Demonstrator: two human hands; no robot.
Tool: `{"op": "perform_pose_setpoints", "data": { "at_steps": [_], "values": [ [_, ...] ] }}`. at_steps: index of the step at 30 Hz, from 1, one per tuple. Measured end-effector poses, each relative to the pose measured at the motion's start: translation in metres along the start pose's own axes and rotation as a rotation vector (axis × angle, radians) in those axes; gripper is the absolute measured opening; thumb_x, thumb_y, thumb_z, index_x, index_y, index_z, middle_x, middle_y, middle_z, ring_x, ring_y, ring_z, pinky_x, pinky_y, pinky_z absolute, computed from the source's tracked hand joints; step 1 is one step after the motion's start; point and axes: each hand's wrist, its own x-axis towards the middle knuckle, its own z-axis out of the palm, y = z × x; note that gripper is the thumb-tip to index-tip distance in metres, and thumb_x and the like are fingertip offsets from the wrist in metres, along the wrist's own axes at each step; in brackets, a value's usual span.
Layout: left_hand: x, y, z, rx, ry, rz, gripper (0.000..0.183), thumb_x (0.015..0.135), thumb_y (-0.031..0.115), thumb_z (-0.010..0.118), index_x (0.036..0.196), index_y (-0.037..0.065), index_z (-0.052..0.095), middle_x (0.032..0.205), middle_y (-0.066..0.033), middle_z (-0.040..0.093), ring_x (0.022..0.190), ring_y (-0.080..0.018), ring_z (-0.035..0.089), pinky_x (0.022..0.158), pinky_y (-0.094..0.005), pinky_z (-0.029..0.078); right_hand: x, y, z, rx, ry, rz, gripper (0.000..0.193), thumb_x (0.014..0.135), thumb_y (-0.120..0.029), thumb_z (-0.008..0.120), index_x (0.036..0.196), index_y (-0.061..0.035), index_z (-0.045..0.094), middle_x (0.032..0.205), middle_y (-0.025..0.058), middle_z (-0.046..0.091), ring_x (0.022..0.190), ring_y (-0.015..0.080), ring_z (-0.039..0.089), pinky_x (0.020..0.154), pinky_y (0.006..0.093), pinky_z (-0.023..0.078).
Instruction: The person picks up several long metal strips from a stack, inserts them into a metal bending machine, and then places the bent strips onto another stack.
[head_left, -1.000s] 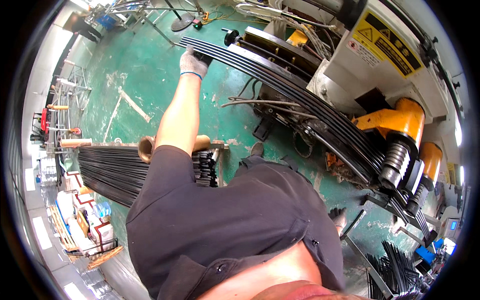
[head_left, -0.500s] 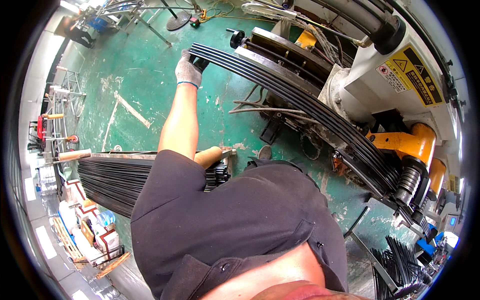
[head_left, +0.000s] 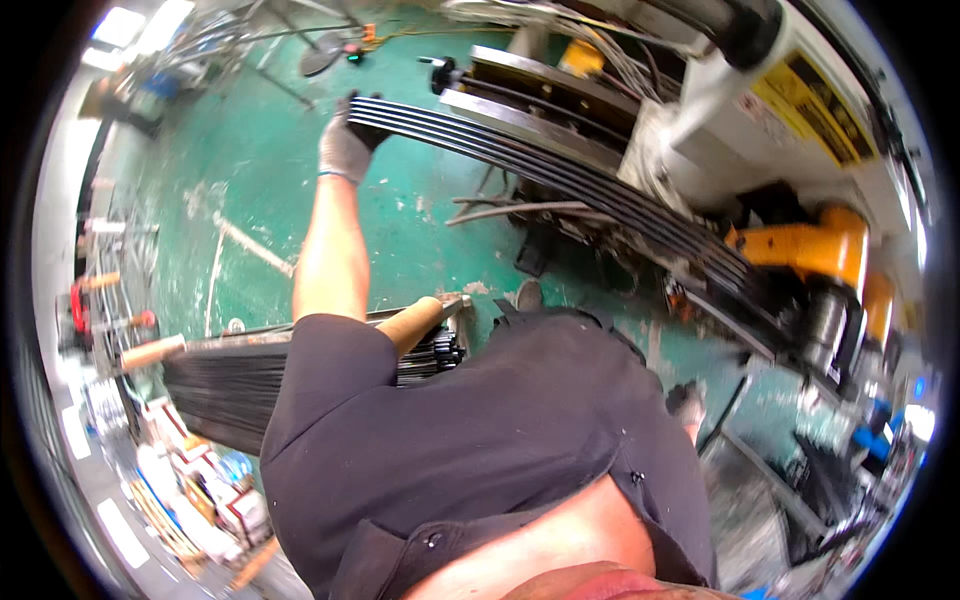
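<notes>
Left hand (head_left: 344, 152) still has fingers gripping black bars (head_left: 450, 134). Right hand (head_left: 686, 402) reappears, can't tell its fingers. Yellow label (head_left: 815, 110) looks blurrier.

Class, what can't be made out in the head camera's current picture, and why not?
All in the head view:
- Left hand: some fingers partly hidden by the long black bars it holds.
- Right hand: small and blurred; whether it holds anything is unclear.
- Bars' far ends: lost in blur near the orange machine part.
- Stacked black rods: partly hidden by the left sleeve.
- Distant person: blurred.
</notes>
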Motion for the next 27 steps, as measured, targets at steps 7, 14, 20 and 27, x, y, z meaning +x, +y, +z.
{"op": "perform_pose_setpoints", "data": {
  "at_steps": [7, 14, 20, 27],
  "values": [
    [0.02, -0.006, -0.031, 0.06, -0.094, 0.036, 0.05, 0.109, 0.044, 0.038, 0.139, 0.011, 0.061, 0.148, -0.0222, 0.056, 0.136, -0.041, 0.053, 0.117, -0.0611, 0.038, -0.023, -0.013, 0.007, -0.185, 0.054, -0.08, 0.038, 0.099, -0.031, 0.068, 0.128, -0.0067, 0.065, 0.109, 0.0148, 0.072, 0.088, 0.0291, 0.071, 0.073, 0.0416, 0.057],
    [0.03, -0.046, -0.07, -0.249, 0.067, 0.184, 0.064, 0.11, 0.054, 0.033, 0.136, 0.001, 0.057, 0.144, -0.0247, 0.056, 0.131, -0.0437, 0.055, 0.112, -0.0644, 0.041, -0.028, -0.062, 0.013, -0.261, 0.101, -0.047, 0.044, 0.099, -0.035, 0.07, 0.128, -0.0017, 0.066, 0.104, 0.0116, 0.074, 0.085, 0.0234, 0.072, 0.073, 0.0373, 0.057],
    [-0.05, -0.174, 0.019, -0.287, 0.256, -0.061, 0.058, 0.107, 0.049, 0.042, 0.14, 0.001, 0.053, 0.147, -0.0225, 0.056, 0.134, -0.0442, 0.053, 0.11, -0.0665, 0.043, 0.041, -0.082, -0.052, -0.264, 0.068, 0.05, 0.044, 0.098, -0.036, 0.072, 0.125, -0.0023, 0.064, 0.104, 0.0128, 0.075, 0.08, 0.0246, 0.071, 0.071, 0.0384, 0.057],
    [-0.171, -0.395, 0.12, -0.072, 0.319, -0.244, 0.052, 0.108, 0.041, 0.043, 0.14, 0.003, 0.056, 0.142, -0.0204, 0.061, 0.133, -0.0408, 0.056, 0.111, -0.0594, 0.045, 0.157, -0.166, -0.133, -0.585, 0.043, 0.113, 0.034, 0.099, -0.041, 0.066, 0.118, -0.0126, 0.067, 0.094, 0.0046, 0.073, 0.079, 0.019, 0.069, 0.069, 0.0373, 0.052]
  ]
}}
